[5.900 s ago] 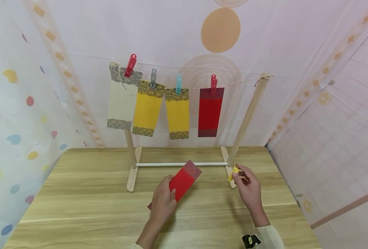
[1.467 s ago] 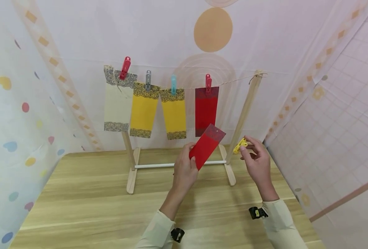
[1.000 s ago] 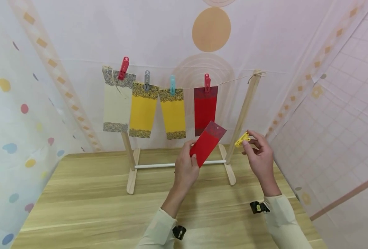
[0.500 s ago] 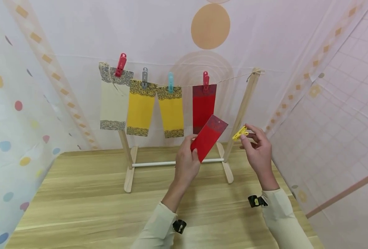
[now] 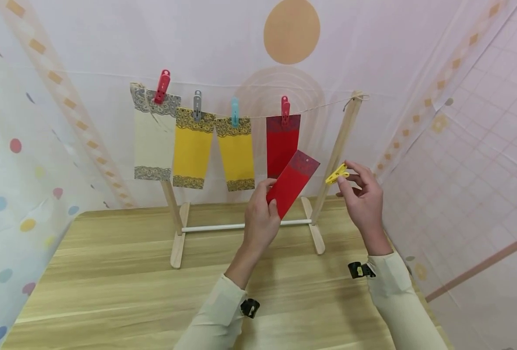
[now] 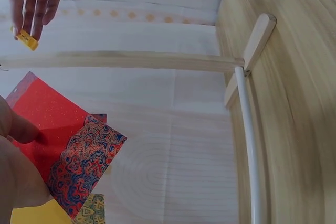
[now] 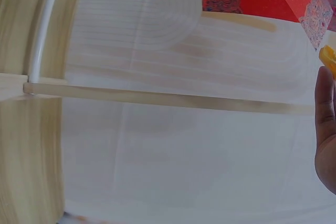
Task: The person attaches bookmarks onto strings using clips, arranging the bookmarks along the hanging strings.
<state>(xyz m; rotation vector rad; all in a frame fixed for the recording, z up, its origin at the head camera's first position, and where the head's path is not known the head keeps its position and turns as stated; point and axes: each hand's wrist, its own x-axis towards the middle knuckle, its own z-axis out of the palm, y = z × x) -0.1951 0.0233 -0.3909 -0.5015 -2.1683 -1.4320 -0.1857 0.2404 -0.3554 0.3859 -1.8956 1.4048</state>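
My left hand (image 5: 262, 216) grips a red card (image 5: 292, 182) with patterned ends, tilted up to the right, a small hole near its top. In the left wrist view the thumb lies over the card (image 6: 58, 129). To its right, my right hand (image 5: 364, 199) pinches a yellow clothespin (image 5: 338, 174) between thumb and fingertips, apart from the card. Behind the held card, another red card (image 5: 282, 141) hangs from the string (image 5: 324, 105) under a red clothespin (image 5: 285, 111); the held card covers its lower right. In the right wrist view only part of the right hand (image 7: 326, 135) shows.
Further left on the string hang two yellow cards (image 5: 193, 150) and a cream card (image 5: 153, 141), held by grey (image 5: 197, 106), blue (image 5: 235, 113) and red clothespins (image 5: 162, 86). Wooden posts (image 5: 343, 133) joined by a white rod (image 5: 215, 227) stand on the wooden table (image 5: 110, 272).
Both hands have risen from low over the table towards the string, the red card and yellow clothespin still in them. Over the last second they rose slightly, and the head view shifted.
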